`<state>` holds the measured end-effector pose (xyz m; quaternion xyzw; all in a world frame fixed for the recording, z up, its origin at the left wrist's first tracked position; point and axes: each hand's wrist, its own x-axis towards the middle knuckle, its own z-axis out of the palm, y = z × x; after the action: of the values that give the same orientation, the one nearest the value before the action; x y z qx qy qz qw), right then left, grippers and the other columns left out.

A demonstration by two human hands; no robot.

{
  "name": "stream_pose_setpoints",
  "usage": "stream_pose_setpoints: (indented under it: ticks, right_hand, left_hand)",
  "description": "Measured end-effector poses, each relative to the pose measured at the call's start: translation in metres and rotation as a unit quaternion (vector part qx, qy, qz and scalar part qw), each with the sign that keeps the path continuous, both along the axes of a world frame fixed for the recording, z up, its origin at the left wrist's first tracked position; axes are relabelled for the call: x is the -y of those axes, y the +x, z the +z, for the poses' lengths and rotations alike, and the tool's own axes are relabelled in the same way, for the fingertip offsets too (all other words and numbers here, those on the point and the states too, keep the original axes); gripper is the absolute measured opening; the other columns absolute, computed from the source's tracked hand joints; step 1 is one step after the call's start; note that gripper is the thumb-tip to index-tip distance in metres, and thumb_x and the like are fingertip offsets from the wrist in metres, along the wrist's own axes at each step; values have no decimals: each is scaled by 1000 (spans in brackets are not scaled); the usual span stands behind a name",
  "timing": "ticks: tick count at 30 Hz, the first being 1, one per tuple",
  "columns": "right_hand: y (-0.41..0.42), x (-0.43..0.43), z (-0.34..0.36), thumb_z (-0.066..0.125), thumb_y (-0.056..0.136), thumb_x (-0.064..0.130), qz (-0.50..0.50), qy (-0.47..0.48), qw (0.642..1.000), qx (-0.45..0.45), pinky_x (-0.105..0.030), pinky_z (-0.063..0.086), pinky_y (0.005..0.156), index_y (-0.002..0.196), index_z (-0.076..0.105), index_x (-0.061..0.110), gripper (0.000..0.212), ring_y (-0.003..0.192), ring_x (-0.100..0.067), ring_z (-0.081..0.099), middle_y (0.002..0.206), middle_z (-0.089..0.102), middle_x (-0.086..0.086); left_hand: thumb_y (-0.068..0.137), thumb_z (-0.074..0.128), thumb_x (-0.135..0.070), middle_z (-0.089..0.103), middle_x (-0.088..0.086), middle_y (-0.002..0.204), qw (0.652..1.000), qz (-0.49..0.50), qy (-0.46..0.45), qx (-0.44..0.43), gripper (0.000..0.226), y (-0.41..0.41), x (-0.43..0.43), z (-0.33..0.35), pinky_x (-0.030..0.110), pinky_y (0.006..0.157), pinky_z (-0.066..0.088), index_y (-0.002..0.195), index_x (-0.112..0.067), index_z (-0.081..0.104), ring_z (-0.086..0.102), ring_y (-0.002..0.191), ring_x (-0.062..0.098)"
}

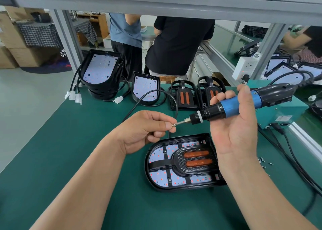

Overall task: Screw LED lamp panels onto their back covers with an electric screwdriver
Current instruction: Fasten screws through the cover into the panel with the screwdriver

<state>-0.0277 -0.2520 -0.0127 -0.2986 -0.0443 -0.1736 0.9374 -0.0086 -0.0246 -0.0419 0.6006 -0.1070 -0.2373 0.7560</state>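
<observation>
A black lamp assembly [181, 161] lies flat on the green mat in front of me, white LED panel under a black frame with two orange strips. My right hand [233, 125] grips the blue and black electric screwdriver [244, 102], held level above the lamp with its bit pointing left. My left hand [146, 128] pinches a small screw [173, 124] against the bit's tip.
A stack of lamp back covers with LED panels [100, 73] and one single unit [145, 88] stand at the back, beside two black frames [184, 95]. Loose screws [263, 161] lie at right near cables and a teal power box [285, 114]. People stand behind the bench.
</observation>
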Motion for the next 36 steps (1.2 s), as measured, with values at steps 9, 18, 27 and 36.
stream_pose_setpoints:
  ticks: [9, 18, 27, 36]
  right_hand:
    - [-2, -3, 1, 73, 98, 35, -6, -39, 999, 34, -34, 50, 100, 116, 56, 19, 29, 88, -16, 58, 92, 56, 2]
    - [0, -4, -3, 72, 103, 28, -17, -24, 1000, 6, -32, 51, 98, 115, 56, 19, 22, 89, -15, 57, 95, 58, 2]
    - [1, -4, -1, 76, 97, 30, -13, -46, 999, -15, -37, 56, 96, 117, 56, 17, 31, 85, -15, 60, 93, 58, 0]
    - [5, -3, -4, 71, 101, 34, -38, 28, 996, -82, -40, 60, 94, 119, 56, 12, 33, 85, -19, 62, 92, 61, -3]
  left_hand:
    - [80, 77, -5, 76, 15, 92, 999, 33, 17, 7, 17, 1, 2, -2, 13, 45, 34, 95, -11, 84, 45, 56, 6]
    - [77, 80, -8, 78, 14, 92, 998, 46, 32, 26, 18, 0, 3, -1, 13, 46, 33, 93, -15, 85, 45, 55, 6]
    - [81, 79, -9, 77, 15, 92, 997, 42, 40, 47, 17, 0, 1, -4, 13, 47, 34, 95, -16, 84, 46, 55, 7]
    - [90, 74, -11, 74, 15, 97, 999, 21, 5, 34, 29, 2, 0, -7, 14, 49, 38, 119, -6, 74, 45, 61, 8]
